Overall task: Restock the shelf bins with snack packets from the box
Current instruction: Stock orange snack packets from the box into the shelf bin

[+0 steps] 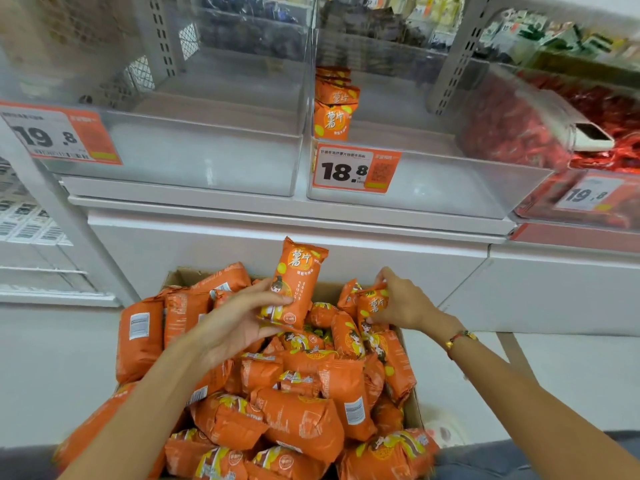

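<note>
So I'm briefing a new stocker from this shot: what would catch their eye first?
The box at the bottom, heaped with orange packets. The left hand holds one packet upright above the heap, and the right hand grips another packet at the box's far right. Above, the middle bin, tagged 18.8, holds only a few matching packets at its back left.

Both forearms are bare, with no sleeves in view, and the hands [239,320] wear no gloves or rings. The right wrist carries a thin red cord bracelet [459,339] with small gold-coloured beads. Blue-grey trousers [519,459] show at the lower right.
</note>
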The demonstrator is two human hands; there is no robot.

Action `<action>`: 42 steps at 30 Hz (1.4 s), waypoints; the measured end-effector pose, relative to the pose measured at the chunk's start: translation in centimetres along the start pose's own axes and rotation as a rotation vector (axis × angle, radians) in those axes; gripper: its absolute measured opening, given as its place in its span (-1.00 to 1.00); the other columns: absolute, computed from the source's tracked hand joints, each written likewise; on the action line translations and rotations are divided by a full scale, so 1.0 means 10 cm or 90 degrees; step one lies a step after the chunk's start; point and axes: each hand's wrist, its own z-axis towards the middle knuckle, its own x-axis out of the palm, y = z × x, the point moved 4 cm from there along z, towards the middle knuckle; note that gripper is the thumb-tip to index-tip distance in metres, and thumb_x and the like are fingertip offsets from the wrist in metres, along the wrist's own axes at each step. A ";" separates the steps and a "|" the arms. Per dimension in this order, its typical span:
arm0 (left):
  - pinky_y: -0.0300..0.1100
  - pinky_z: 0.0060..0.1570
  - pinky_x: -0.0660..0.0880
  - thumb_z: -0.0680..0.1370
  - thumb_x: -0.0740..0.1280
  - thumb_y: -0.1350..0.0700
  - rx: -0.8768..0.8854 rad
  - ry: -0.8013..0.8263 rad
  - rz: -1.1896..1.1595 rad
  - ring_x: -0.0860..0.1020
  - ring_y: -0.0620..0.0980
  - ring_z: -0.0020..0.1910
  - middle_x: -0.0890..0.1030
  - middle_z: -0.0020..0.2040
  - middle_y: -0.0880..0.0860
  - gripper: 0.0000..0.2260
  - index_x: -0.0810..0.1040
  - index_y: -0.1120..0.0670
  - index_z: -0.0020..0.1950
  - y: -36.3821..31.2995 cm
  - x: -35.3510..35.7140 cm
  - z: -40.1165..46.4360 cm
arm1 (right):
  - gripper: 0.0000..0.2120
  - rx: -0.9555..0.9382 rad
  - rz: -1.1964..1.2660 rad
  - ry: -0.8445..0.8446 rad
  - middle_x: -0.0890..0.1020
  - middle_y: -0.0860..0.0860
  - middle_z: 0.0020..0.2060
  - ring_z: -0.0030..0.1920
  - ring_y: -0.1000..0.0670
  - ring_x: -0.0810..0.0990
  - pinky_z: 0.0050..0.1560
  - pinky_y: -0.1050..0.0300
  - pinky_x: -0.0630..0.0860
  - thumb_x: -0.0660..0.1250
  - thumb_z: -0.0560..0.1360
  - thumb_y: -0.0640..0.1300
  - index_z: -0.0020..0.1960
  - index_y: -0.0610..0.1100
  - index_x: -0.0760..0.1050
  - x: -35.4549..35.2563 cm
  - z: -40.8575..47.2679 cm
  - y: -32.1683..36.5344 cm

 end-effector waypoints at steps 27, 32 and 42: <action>-0.03 0.10 0.51 0.31 0.50 -0.12 0.382 -0.094 -0.048 0.67 0.02 0.00 0.70 0.02 0.04 -0.49 0.54 -0.01 0.21 -1.39 0.16 -0.28 | -0.44 -0.197 0.033 -0.250 0.57 -0.02 0.18 0.13 -0.04 0.55 0.17 0.00 0.50 0.52 0.36 0.06 0.28 -0.06 0.44 -2.57 0.18 1.47; -0.02 0.15 0.51 0.30 0.38 -0.12 0.398 -0.103 -0.010 0.67 0.00 -0.03 0.71 -0.03 0.00 -0.57 0.56 -0.05 0.14 -1.45 0.17 -0.23 | -0.44 -0.200 0.062 -0.074 0.50 -0.05 0.22 0.02 -0.01 0.55 -0.12 0.20 0.58 0.48 0.42 -0.11 0.37 -0.06 0.39 -2.29 0.47 1.67; -0.36 -0.21 0.52 0.35 0.38 -0.07 0.449 -0.082 0.079 0.67 -0.16 -0.08 0.70 -0.05 -0.12 -0.68 0.58 -0.08 0.08 -1.49 0.30 -0.24 | -0.44 -0.179 0.054 -0.226 0.55 -0.03 0.20 0.17 -0.09 0.52 0.14 0.00 0.49 0.52 0.33 0.13 0.27 0.01 0.50 -2.05 0.57 1.50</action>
